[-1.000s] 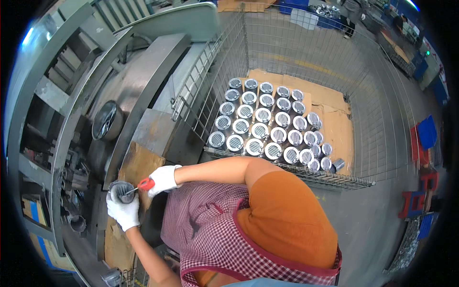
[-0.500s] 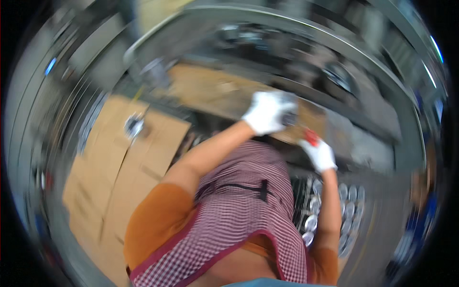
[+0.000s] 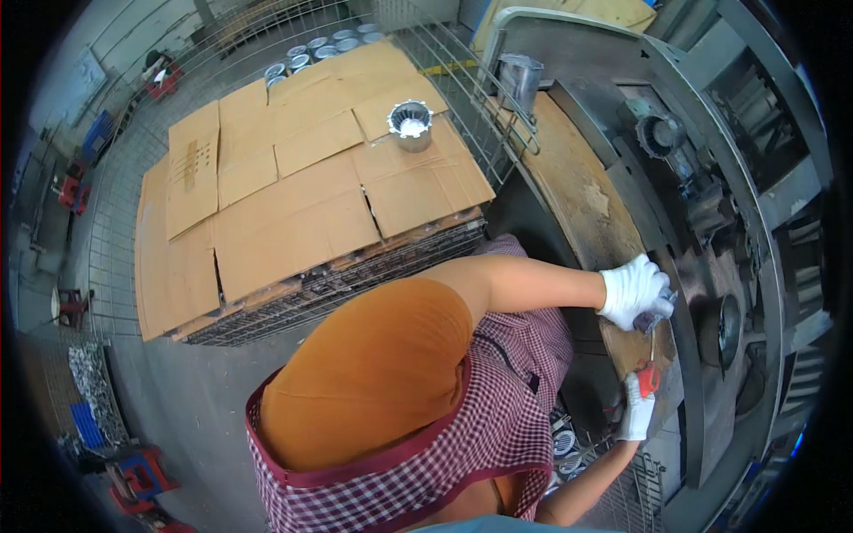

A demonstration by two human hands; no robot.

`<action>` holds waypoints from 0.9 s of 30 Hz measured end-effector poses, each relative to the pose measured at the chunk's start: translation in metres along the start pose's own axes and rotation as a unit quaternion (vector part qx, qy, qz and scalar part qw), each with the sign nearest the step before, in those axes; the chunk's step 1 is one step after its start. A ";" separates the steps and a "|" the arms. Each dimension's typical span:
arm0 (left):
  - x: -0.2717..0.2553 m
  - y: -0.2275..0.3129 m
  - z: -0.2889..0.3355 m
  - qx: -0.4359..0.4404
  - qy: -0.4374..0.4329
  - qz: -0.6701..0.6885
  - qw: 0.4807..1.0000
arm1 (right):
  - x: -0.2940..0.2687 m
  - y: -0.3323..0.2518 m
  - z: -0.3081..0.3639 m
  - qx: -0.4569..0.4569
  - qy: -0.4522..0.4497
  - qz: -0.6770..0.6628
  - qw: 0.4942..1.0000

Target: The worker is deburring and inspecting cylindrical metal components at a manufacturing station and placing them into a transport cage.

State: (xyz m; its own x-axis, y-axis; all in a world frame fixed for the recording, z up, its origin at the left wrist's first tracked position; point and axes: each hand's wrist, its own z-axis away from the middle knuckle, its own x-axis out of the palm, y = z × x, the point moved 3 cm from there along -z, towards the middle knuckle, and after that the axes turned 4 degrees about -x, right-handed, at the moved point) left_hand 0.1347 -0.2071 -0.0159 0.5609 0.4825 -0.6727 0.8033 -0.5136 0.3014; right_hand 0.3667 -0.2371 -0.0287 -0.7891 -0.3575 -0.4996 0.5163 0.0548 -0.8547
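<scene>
In a white glove, my left hand is closed around a grey metal part over the wooden work board. The fingers hide much of the part's shape. My right hand, also gloved in white, grips a red-handled tool with a thin shaft, like a screwdriver. The shaft points up toward the metal part; whether its tip touches it I cannot tell. To the left, a round metal housing with a toothed rim stands upright on flat cardboard sheets.
The cardboard covers a wire cage left of me. A metal can stands at the board's far end. Machinery with a raised metal edge borders the board on the right. Several round metal parts lie low beside my right forearm.
My view has turned left, so the cardboard-covered cage shows more fully and the bench sits to the right. Both hands keep their holds; the tool's shaft now points toward the part.
</scene>
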 end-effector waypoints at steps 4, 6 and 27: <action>0.000 -0.004 -0.001 -0.034 0.003 0.008 0.999 | -0.025 0.071 -0.035 -0.089 0.083 0.062 0.991; -0.002 -0.003 0.001 -0.029 -0.002 0.004 1.000 | -0.011 0.032 -0.011 -0.036 0.065 0.021 0.997; -0.009 -0.060 0.005 -0.235 0.016 0.311 0.921 | -0.256 0.145 0.097 0.088 0.560 0.161 0.808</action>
State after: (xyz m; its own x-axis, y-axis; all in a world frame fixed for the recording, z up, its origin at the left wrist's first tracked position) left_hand 0.0808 -0.1841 -0.0314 0.9411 0.2243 -0.2531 0.3187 -0.3376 0.8857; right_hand 0.6759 -0.2280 -0.0105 -0.3602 0.7221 -0.5906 0.7166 -0.1912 -0.6707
